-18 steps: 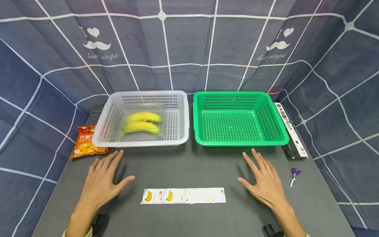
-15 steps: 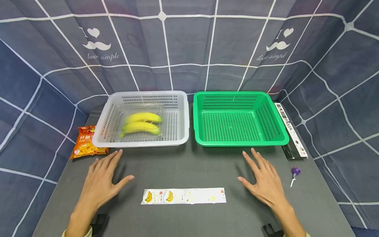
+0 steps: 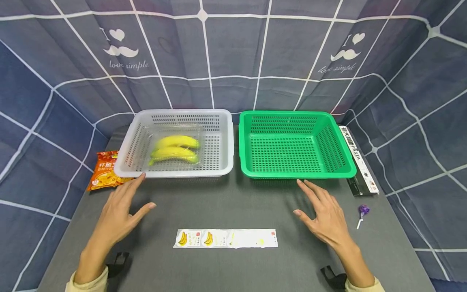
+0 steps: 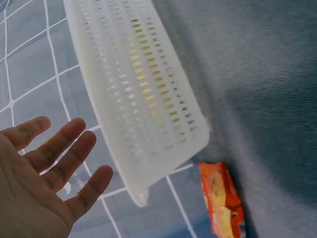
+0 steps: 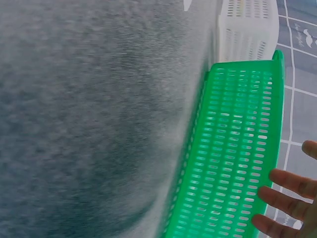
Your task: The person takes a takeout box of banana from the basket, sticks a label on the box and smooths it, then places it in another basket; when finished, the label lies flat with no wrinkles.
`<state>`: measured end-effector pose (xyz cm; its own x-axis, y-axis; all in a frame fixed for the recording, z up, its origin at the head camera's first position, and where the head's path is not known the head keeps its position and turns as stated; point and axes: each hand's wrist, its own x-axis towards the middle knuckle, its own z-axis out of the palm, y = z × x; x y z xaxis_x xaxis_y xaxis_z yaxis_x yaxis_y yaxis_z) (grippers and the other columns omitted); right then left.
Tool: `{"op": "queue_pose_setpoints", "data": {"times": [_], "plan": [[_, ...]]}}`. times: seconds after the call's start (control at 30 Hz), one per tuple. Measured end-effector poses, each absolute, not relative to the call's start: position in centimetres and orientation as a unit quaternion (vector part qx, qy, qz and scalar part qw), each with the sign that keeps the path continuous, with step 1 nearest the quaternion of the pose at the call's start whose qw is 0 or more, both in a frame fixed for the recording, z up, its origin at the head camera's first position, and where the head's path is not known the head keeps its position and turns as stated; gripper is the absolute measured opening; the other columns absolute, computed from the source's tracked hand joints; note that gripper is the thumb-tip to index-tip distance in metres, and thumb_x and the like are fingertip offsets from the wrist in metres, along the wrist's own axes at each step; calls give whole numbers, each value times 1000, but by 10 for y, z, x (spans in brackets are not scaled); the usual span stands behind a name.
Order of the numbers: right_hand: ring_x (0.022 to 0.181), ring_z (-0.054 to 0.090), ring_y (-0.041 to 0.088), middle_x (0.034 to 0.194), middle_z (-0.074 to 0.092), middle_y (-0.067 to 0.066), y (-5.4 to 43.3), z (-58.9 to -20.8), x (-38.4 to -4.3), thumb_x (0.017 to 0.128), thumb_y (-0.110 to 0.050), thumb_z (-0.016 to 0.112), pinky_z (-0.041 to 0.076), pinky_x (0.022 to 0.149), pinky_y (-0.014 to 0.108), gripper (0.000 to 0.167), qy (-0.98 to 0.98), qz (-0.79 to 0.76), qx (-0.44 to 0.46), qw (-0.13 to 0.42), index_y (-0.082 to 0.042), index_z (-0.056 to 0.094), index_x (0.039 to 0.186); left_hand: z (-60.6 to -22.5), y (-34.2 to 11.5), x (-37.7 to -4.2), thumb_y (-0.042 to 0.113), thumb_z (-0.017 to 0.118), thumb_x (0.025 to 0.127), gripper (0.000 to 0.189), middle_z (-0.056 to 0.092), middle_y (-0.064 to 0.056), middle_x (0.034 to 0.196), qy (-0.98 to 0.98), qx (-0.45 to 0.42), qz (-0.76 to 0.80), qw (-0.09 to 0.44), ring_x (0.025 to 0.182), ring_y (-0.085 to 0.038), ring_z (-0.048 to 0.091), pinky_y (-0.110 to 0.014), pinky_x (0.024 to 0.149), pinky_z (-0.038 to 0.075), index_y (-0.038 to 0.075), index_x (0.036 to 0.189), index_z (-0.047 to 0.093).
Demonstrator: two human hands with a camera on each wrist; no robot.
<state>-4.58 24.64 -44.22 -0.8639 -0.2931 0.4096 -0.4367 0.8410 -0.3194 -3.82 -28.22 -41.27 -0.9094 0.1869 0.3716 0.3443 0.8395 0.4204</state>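
My left hand (image 3: 118, 213) hovers over the grey table with fingers spread, in front of the white basket (image 3: 215, 172), holding nothing. In that basket sits a clear plastic box (image 3: 198, 132) with two yellow bananas (image 3: 175, 153) inside. The left wrist view shows the basket's slotted side wall beyond the loosely extended fingers. On the other side, my right hand (image 3: 324, 219) is likewise spread and holds nothing, just in front of the green basket (image 3: 292, 175). A white strip of banana-printed labels (image 3: 226, 238) lies flat between the two hands.
An orange snack bag (image 3: 106, 172) lies against the white basket's left side. Right of the green basket is a long black-and-white pasta box (image 3: 359, 162). A purple lollipop (image 3: 363, 211) lies near the table's right side. Grey checked cloth (image 3: 233, 48) surrounds the table.
My left hand has moved forward and slightly left, toward the white basket. My right hand has shifted slightly forward. The head view has tilted a little; the baskets and labels stay put.
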Motion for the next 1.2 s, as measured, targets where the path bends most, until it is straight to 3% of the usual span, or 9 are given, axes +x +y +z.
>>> {"op": "queue_pose_setpoints", "data": {"times": [0.2, 0.37, 0.5, 0.67, 0.8, 0.97, 1.2], "plan": [[115, 57, 30, 136, 57, 7, 244, -435, -54, 86, -65, 58, 45, 78, 49, 75, -935, 214, 211, 186, -24, 45, 148, -406, -285, -47, 27, 85, 73, 88, 54, -19, 135, -939, -144, -250, 187, 118, -40, 49, -57, 89, 35, 15, 149, 42], [118, 56, 30, 133, 58, 8, 238, -423, -66, 85, -64, 60, 45, 84, 50, 77, -928, 227, 235, 181, -23, 44, 148, -404, -293, -58, 27, 85, 72, 86, 53, -22, 129, -934, -126, -257, 215, 111, -42, 47, -57, 87, 33, 14, 147, 45], [119, 56, 32, 132, 59, 9, 232, -415, -78, 86, -67, 57, 44, 90, 53, 78, -920, 236, 257, 181, -22, 45, 148, -403, -301, -68, 29, 84, 74, 83, 47, -26, 132, -929, -101, -272, 227, 117, -46, 41, -61, 90, 29, 12, 146, 46], [117, 58, 32, 130, 61, 8, 225, -412, -94, 87, -68, 56, 46, 88, 55, 76, -915, 240, 273, 177, -24, 45, 148, -406, -308, -78, 40, 80, 79, 85, 39, -29, 139, -930, -87, -280, 223, 122, -52, 34, -65, 94, 24, 12, 149, 42], [122, 56, 30, 136, 58, 7, 219, -412, -108, 86, -53, 67, 46, 91, 55, 74, -908, 269, 291, 135, -23, 42, 149, -411, -314, -88, 44, 79, 79, 86, 37, -29, 143, -928, -81, -282, 229, 122, -52, 32, -64, 93, 20, 9, 148, 42], [130, 49, 27, 144, 51, 1, 211, -413, -122, 85, -33, 76, 42, 98, 57, 77, -893, 328, 303, 52, -30, 37, 151, -416, -319, -98, 37, 83, 75, 89, 32, -26, 148, -933, -40, -294, 205, 127, -52, 28, -63, 92, 19, 9, 148, 41], [124, 51, 22, 140, 52, -1, 196, -407, -137, 85, -33, 76, 43, 98, 53, 77, -879, 337, 336, 29, -30, 37, 152, -425, -324, -105, 24, 80, 81, 85, 28, -29, 149, -927, -32, -328, 179, 135, -52, 22, -68, 103, 16, 5, 150, 35]]}}
